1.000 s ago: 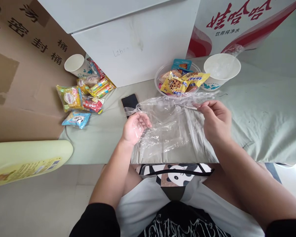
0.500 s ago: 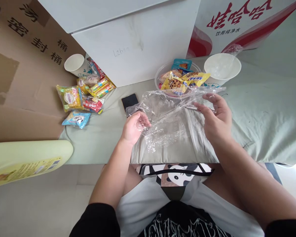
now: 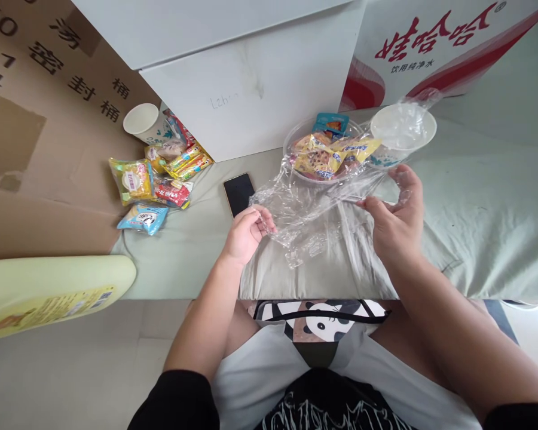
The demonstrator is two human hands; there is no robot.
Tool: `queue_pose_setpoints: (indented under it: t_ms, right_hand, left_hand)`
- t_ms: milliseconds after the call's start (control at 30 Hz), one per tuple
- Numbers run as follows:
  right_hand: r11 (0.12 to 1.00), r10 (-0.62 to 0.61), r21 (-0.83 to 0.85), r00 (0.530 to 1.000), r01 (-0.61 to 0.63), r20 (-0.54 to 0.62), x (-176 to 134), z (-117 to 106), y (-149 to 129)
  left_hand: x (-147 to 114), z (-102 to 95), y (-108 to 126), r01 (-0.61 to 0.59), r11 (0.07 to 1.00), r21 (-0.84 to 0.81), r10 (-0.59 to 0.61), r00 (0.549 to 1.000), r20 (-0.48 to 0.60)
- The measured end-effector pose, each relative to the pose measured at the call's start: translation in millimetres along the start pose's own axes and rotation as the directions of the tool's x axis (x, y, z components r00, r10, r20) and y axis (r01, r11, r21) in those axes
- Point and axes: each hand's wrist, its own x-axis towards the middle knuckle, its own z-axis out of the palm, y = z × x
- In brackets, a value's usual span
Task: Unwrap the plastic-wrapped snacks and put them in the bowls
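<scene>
A clear plastic bag is stretched between both hands above the green cloth-covered surface. My left hand pinches its left edge, fingers curled on the film. My right hand grips the right edge, and film drapes over its fingers. The bag's far edge reaches up in front of a clear bowl full of snack packets and toward a white paper cup just beyond my right hand.
A black phone lies left of my left hand. A heap of snack packets and a second paper cup sit at the far left. A white box, cardboard and a pale yellow board border the surface.
Both hands lifted the plastic bag off the cloth and pushed it farther away, so it now overlaps the snack bowl; my right hand opened wider into the film.
</scene>
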Motion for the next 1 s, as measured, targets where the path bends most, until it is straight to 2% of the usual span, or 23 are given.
queue_pose_setpoints:
  t_ms: [100,167,267,333,367,467,567,633,733,900,1000]
  right_hand:
    - [1.000,-0.001,-0.012,1.000,0.001,0.007,-0.1,0.4,0.6]
    - [1.000,0.016,-0.013,0.999,-0.016,0.032,-0.7,0.0,2.0]
    - [1.000,0.022,-0.019,0.996,-0.020,0.091,-0.7,-1.2,6.9]
    - [1.000,0.020,-0.025,0.990,-0.016,0.140,0.0,-1.9,10.8]
    - [0.999,0.024,-0.029,0.987,-0.019,0.158,0.6,-2.1,12.5]
    - [0.997,0.072,-0.037,0.980,-0.066,0.184,1.8,-2.3,14.8]
    - [0.990,0.143,-0.025,0.962,-0.141,0.232,1.7,-2.9,12.6]
    - [0.977,0.203,-0.001,0.929,-0.213,0.308,1.3,-3.4,8.5]
    - [0.935,0.298,0.046,0.850,-0.351,0.435,1.2,-3.2,-1.4]
    - [0.810,0.389,0.130,0.689,-0.572,0.611,3.1,-2.5,-15.8]
    - [0.802,0.424,0.056,0.631,-0.595,0.649,2.4,-4.3,-16.5]
  left_hand:
    - [-2.1,0.7,-2.7,0.006,0.998,0.066,-0.008,0.999,0.034]
    - [-2.7,2.6,-4.5,0.001,0.991,0.137,-0.003,1.000,0.014]
    - [-1.6,4.7,-3.1,-0.115,0.987,0.111,0.127,0.986,-0.107]
    - [0.4,3.7,2.3,-0.202,0.979,-0.007,0.196,0.958,-0.207]
    - [1.6,2.1,6.2,-0.214,0.975,-0.069,0.190,0.949,-0.251]
    - [4.0,-5.2,19.8,-0.136,0.970,-0.201,0.059,0.936,-0.346]
    - [3.7,-12.4,30.4,0.021,0.958,-0.286,-0.124,0.929,-0.349]
    - [2.6,-15.2,33.8,0.115,0.939,-0.325,-0.219,0.928,-0.302]
    - [1.1,-16.4,34.8,0.168,0.920,-0.354,-0.266,0.931,-0.250]
    - [0.2,-17.9,34.3,0.177,0.908,-0.379,-0.253,0.954,-0.160]
    - [0.9,-20.9,34.1,0.129,0.913,-0.387,-0.209,0.963,-0.172]
